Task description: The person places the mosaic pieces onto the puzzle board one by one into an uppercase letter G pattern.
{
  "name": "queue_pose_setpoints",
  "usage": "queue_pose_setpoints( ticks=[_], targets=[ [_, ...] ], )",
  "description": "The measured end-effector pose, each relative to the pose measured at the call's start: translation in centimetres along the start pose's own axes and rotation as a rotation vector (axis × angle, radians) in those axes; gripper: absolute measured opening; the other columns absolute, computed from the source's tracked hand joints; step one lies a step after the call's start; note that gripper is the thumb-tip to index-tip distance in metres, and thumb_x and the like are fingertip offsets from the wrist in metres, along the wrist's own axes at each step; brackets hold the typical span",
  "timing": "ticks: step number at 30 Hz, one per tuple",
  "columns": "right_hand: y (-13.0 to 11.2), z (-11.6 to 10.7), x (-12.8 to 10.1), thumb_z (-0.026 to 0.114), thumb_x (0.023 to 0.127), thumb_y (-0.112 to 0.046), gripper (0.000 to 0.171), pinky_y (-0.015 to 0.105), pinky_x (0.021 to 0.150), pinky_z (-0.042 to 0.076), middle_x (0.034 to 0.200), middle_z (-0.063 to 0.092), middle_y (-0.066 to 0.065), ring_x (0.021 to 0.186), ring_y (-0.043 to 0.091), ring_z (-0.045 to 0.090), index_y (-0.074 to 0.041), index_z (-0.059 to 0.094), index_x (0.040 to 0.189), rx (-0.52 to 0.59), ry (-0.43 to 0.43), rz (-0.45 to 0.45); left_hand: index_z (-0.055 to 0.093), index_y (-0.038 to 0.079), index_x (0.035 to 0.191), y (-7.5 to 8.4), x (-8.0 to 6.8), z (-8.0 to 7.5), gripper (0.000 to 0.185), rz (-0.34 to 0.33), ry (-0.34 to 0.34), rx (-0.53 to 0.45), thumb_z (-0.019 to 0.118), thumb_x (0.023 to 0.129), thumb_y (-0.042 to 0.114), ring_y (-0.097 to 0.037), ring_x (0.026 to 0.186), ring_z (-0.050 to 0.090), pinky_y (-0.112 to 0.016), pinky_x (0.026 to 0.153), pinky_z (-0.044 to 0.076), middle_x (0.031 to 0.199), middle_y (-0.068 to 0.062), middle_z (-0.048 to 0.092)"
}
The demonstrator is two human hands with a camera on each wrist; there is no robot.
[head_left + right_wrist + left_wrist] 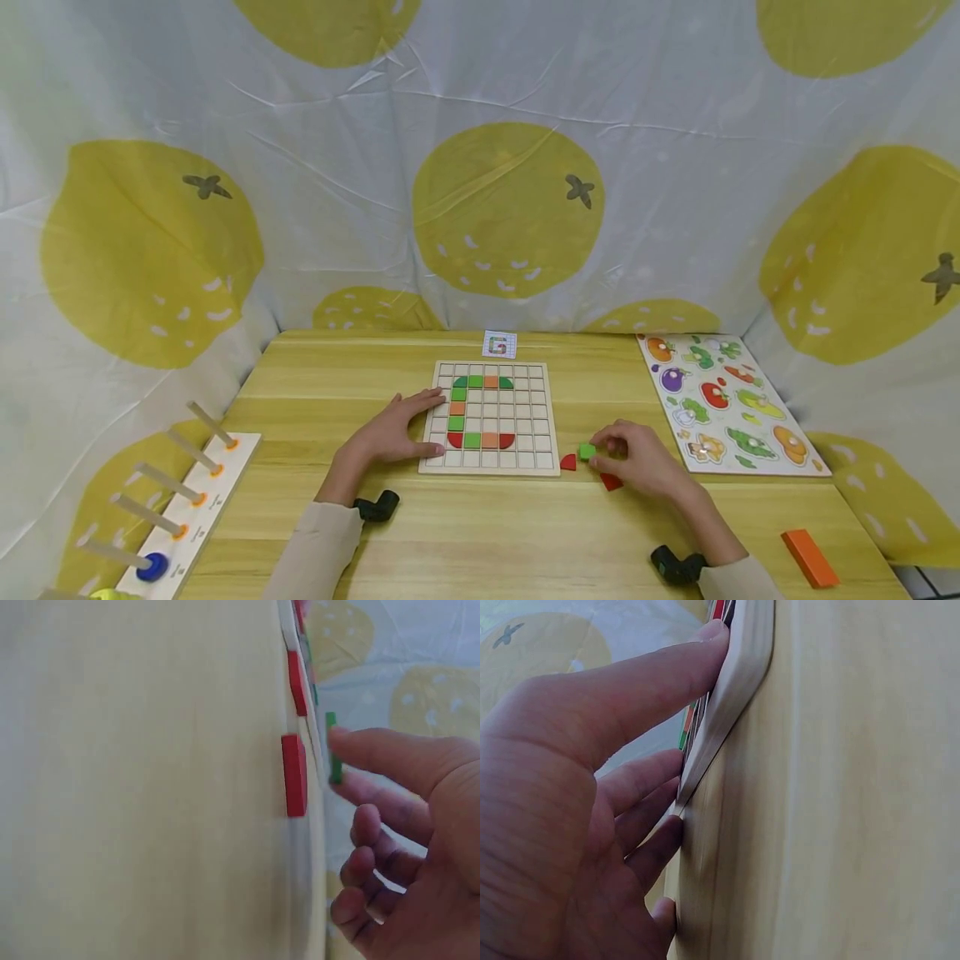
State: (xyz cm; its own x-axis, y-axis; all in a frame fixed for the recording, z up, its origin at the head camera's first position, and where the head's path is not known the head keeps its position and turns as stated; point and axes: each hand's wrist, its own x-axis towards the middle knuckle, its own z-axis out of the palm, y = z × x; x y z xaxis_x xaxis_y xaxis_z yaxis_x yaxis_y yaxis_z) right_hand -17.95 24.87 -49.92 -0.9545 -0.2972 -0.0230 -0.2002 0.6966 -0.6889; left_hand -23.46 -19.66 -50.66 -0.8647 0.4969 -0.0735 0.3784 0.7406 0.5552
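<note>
A wooden grid board lies mid-table with green, orange and red tiles forming a letter shape. My left hand rests flat against the board's left edge, fingers straight, thumb at its front corner. Right of the board, my right hand pinches a small green tile between thumb and fingers, just above the table; the wrist view shows the green tile at my fingertips. Two red pieces lie beside it, one left and one under the hand, with a red piece flat on the wood.
A small pattern card stands behind the board. A vegetable peg puzzle lies at the right. An orange block sits near the front right. A white peg rack with a blue ring is at the left. Lemon-print cloth surrounds the table.
</note>
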Motion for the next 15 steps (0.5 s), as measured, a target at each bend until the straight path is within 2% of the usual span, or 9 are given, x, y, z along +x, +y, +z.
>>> queue_pose_setpoints(
  ticks=[10,15],
  targets=[
    [-0.5,-0.2,1.4,0.081,0.090,-0.023,0.019,0.023,0.065,0.044,0.083,0.056,-0.003,0.077,0.014,0.051,-0.014,0.076,0.106,-0.037,0.056,-0.066,0.046,0.018,0.157,0.2,-0.1,0.0,0.090,0.000,-0.008,-0.005,0.080,0.083,0.056,-0.033,0.156,0.031,-0.060,0.130,0.010,0.169,-0.006,0.033],
    [-1.1,0.2,2.3,0.080,0.091,-0.025,0.021,0.024,0.067,0.042,0.083,0.055,-0.003,0.079,0.015,0.051,-0.015,0.076,0.109,-0.019,0.061,-0.060,0.046,0.018,0.157,0.2,-0.1,-0.1,0.089,0.002,-0.004,-0.003,0.080,0.083,0.055,-0.033,0.156,0.031,-0.060,0.130,0.010,0.169,-0.005,0.033]
  ],
)
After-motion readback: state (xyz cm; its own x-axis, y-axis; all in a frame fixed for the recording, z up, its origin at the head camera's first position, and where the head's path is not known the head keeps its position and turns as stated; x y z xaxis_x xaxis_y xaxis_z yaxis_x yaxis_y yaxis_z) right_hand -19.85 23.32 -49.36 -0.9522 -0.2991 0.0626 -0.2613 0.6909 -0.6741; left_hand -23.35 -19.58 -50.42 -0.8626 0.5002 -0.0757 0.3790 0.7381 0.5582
